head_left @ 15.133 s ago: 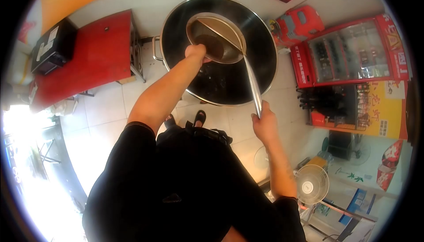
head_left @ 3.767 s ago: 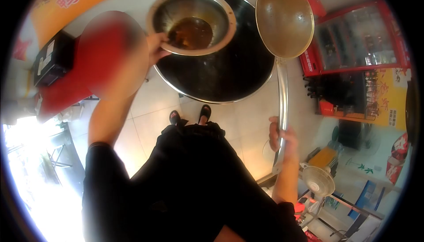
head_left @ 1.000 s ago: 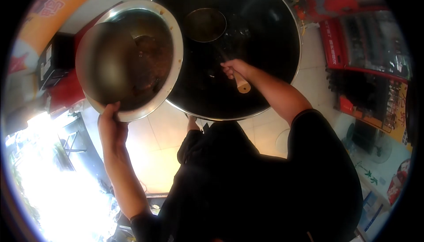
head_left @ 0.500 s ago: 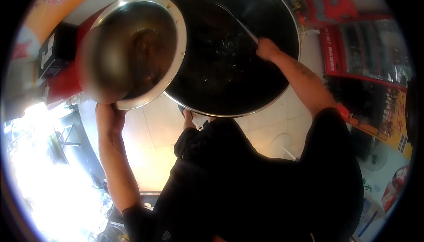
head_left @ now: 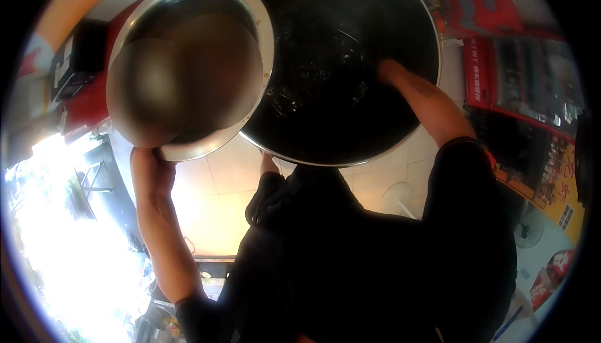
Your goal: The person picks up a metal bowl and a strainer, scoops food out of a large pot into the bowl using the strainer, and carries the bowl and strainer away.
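While the glare along the left edge washes out whatever stands there, one left hand [head_left: 152,169] shows clearly enough: its fingers are closed on the near rim of a single steel basin [head_left: 188,64], held up and tilted in front of the camera. Much of the basin's inside is a blurred brown smear, so what it carries cannot be made out. Its right rim overlaps the left edge of one large black pot [head_left: 341,61], which stands on the pale tiled floor [head_left: 213,199] and fills the top middle of the view; its far rim is cut off at the top. Small glints and dark bits float on the liquid inside, too fine to name.

Further right, one right hand [head_left: 387,69] reaches down into the pot near its right wall. The fingers are lost against the dark liquid, so whether they are shut on anything I cannot tell; a thin pale line just left of the hand may be a ladle shaft, though it is faint.

At the far right, one red drinks cooler [head_left: 523,73] is blurred and partly cut by the lens edge. Black clothing [head_left: 350,261] hides the floor below.
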